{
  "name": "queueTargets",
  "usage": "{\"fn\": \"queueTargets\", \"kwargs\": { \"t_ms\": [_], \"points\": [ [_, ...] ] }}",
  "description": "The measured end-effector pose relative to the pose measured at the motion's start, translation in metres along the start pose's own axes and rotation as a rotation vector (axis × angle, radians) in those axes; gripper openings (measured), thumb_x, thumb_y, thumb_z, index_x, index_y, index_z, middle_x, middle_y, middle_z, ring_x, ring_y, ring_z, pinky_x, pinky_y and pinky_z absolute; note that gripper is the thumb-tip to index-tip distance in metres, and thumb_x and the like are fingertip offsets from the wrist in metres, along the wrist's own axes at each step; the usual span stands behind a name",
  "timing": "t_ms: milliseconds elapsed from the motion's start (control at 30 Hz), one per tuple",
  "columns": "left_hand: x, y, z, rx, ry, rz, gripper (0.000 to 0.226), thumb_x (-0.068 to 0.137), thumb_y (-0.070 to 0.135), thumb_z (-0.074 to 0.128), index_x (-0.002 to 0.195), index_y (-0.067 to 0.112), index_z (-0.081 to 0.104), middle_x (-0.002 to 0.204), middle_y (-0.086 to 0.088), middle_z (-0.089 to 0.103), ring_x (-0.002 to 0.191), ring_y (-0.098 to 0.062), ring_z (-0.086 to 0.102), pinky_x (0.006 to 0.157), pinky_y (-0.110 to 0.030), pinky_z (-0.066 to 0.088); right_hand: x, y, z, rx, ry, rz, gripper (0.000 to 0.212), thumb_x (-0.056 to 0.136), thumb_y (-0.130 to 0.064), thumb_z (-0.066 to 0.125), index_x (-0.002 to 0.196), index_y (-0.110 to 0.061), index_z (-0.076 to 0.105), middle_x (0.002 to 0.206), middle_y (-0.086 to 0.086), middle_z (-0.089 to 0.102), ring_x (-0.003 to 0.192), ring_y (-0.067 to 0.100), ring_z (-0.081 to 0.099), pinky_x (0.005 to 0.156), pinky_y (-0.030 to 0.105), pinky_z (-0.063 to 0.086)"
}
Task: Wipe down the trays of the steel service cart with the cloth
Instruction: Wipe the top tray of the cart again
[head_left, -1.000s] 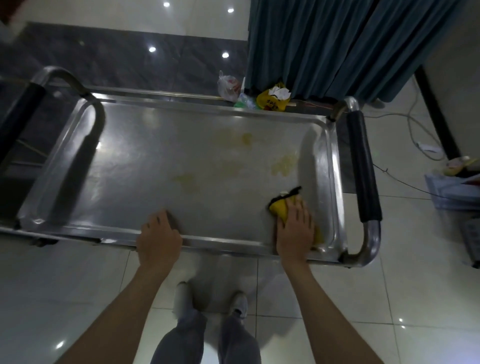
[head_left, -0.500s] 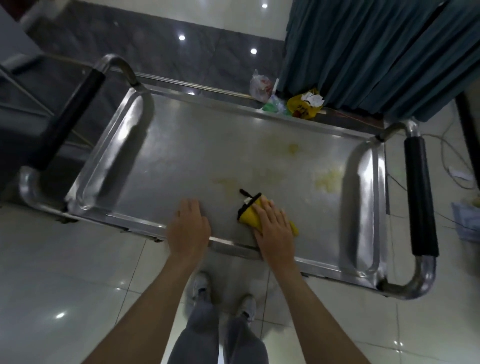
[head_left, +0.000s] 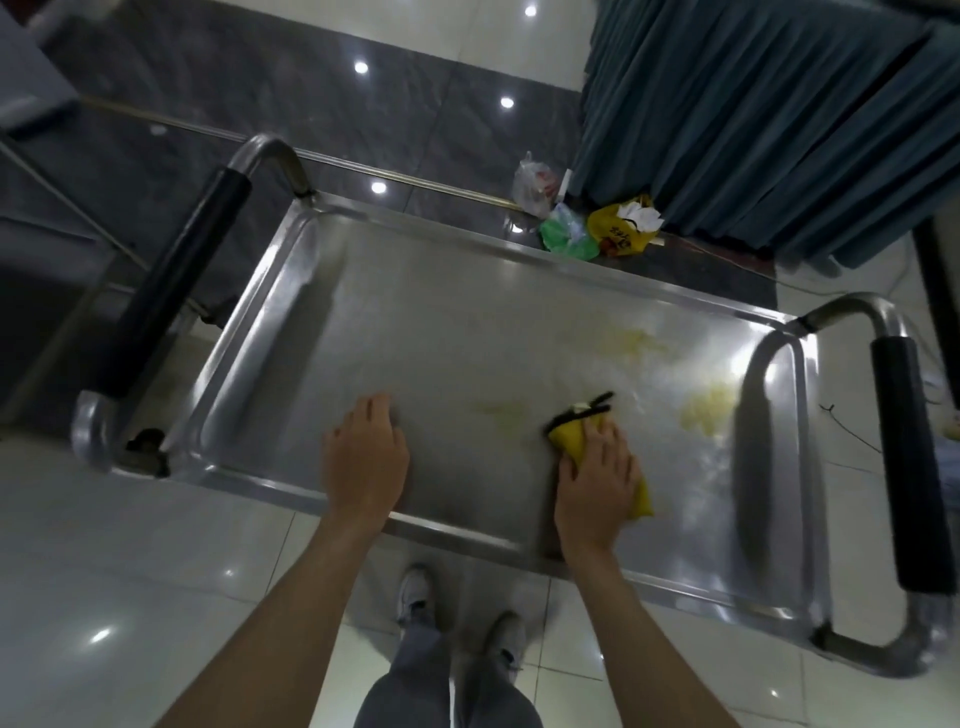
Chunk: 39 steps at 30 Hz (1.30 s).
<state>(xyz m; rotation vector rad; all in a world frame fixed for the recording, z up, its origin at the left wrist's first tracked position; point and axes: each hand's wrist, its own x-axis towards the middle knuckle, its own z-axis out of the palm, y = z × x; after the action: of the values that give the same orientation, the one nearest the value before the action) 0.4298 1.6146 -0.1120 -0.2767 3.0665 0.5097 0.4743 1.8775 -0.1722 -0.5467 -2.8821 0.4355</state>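
Note:
The steel cart's top tray (head_left: 467, 322) fills the middle of the view, with yellowish stains (head_left: 709, 413) toward its right end and a faint smear near its middle. My right hand (head_left: 597, 483) presses flat on a folded yellow cloth (head_left: 574, 434) with a black edge, on the tray's near half right of centre. My left hand (head_left: 363, 462) rests flat on the tray by its near rim, fingers straight, holding nothing.
Black-padded push handles (head_left: 171, 280) (head_left: 909, 467) stand at both ends of the cart. Plastic bags and litter (head_left: 597, 228) lie on the floor behind it, below a teal curtain (head_left: 753, 114). My shoes (head_left: 415, 592) show under the near rim on the tiled floor.
My right hand has slid the cloth from the tray's right corner leftward toward the middle. My left hand stays pressed at the near rim. The view has shifted left.

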Motion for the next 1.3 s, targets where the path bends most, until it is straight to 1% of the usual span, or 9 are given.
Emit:
{"fn": "queueTargets", "kwargs": {
  "t_ms": [133, 233, 400, 533, 733, 900, 1000, 1167, 1300],
  "points": [
    [0.008, -0.01, -0.005, -0.064, 0.037, -0.034, 0.034, 0.089, 0.003, 0.062, 0.123, 0.007, 0.062, 0.116, -0.016, 0.067, 0.078, -0.043, 0.067, 0.071, -0.046, 0.05, -0.008, -0.089, 0.026, 0.066, -0.062, -0.248, 0.049, 0.097, -0.032, 0.05, 0.144, -0.017, 0.056, 0.156, 0.008, 0.047, 0.146, 0.028, 0.041, 0.119, 0.052, 0.03],
    [0.008, -0.013, -0.009, -0.075, 0.041, -0.044, 0.031, 0.092, 0.003, 0.06, 0.123, 0.004, 0.061, 0.114, -0.018, 0.067, 0.075, -0.042, 0.067, 0.065, -0.044, 0.05, -0.017, -0.137, 0.043, 0.103, -0.153, -0.458, 0.05, 0.098, -0.029, 0.061, 0.147, -0.023, 0.052, 0.162, 0.002, 0.038, 0.153, 0.024, 0.03, 0.123, 0.05, 0.025],
    [0.004, -0.014, -0.003, -0.035, 0.036, -0.025, 0.027, 0.089, 0.001, 0.064, 0.116, 0.003, 0.06, 0.105, -0.018, 0.063, 0.067, -0.038, 0.063, 0.057, -0.04, 0.049, 0.0, -0.133, 0.039, 0.104, -0.254, -0.608, 0.057, 0.096, -0.03, 0.066, 0.15, -0.029, 0.047, 0.163, -0.003, 0.036, 0.153, 0.02, 0.028, 0.122, 0.046, 0.028],
    [0.004, -0.016, -0.001, -0.029, 0.062, 0.007, 0.027, 0.084, -0.004, 0.064, 0.111, 0.001, 0.062, 0.104, -0.019, 0.063, 0.062, -0.035, 0.059, 0.056, -0.038, 0.047, 0.032, -0.083, 0.015, 0.027, -0.218, -0.39, 0.061, 0.094, -0.037, 0.062, 0.151, -0.028, 0.044, 0.164, -0.003, 0.035, 0.152, 0.02, 0.03, 0.124, 0.042, 0.027],
    [0.012, -0.018, -0.006, -0.042, 0.072, 0.035, 0.029, 0.079, -0.004, 0.071, 0.107, 0.001, 0.065, 0.096, -0.017, 0.065, 0.06, -0.033, 0.06, 0.055, -0.032, 0.04, 0.074, 0.013, -0.013, 0.027, -0.096, 0.067, 0.06, 0.095, -0.027, 0.065, 0.15, -0.022, 0.041, 0.156, 0.009, 0.044, 0.136, 0.036, 0.048, 0.11, 0.055, 0.042],
    [0.015, -0.022, -0.005, -0.07, 0.042, 0.034, 0.023, 0.085, 0.003, 0.069, 0.108, 0.005, 0.066, 0.094, -0.01, 0.065, 0.06, -0.022, 0.059, 0.054, -0.026, 0.039, 0.077, 0.014, -0.007, 0.008, -0.018, 0.256, 0.059, 0.098, -0.021, 0.062, 0.152, -0.01, 0.041, 0.158, 0.015, 0.041, 0.142, 0.039, 0.042, 0.116, 0.058, 0.034],
    [0.011, -0.02, -0.003, -0.112, 0.021, 0.01, 0.021, 0.088, 0.004, 0.069, 0.108, 0.007, 0.067, 0.089, -0.007, 0.065, 0.061, -0.016, 0.055, 0.055, -0.024, 0.04, 0.07, -0.028, 0.007, 0.009, -0.03, 0.072, 0.059, 0.093, -0.019, 0.066, 0.148, -0.011, 0.048, 0.154, 0.015, 0.047, 0.138, 0.038, 0.046, 0.113, 0.055, 0.038],
    [-0.001, -0.019, 0.01, -0.052, 0.023, 0.014, 0.027, 0.089, 0.005, 0.063, 0.115, 0.004, 0.069, 0.095, -0.013, 0.072, 0.075, -0.031, 0.068, 0.064, -0.038, 0.058, 0.044, -0.115, 0.037, 0.068, -0.171, -0.344, 0.056, 0.09, -0.035, 0.054, 0.144, -0.021, 0.055, 0.157, 0.005, 0.045, 0.147, 0.026, 0.039, 0.12, 0.047, 0.03],
    [-0.004, -0.013, 0.013, -0.055, 0.04, -0.017, 0.028, 0.088, 0.003, 0.071, 0.116, 0.002, 0.068, 0.1, -0.016, 0.073, 0.08, -0.031, 0.069, 0.071, -0.042, 0.055, 0.044, -0.125, 0.041, 0.083, -0.209, -0.494, 0.053, 0.096, -0.037, 0.057, 0.147, -0.027, 0.051, 0.161, -0.002, 0.04, 0.151, 0.02, 0.032, 0.123, 0.043, 0.025]
  ]
}}
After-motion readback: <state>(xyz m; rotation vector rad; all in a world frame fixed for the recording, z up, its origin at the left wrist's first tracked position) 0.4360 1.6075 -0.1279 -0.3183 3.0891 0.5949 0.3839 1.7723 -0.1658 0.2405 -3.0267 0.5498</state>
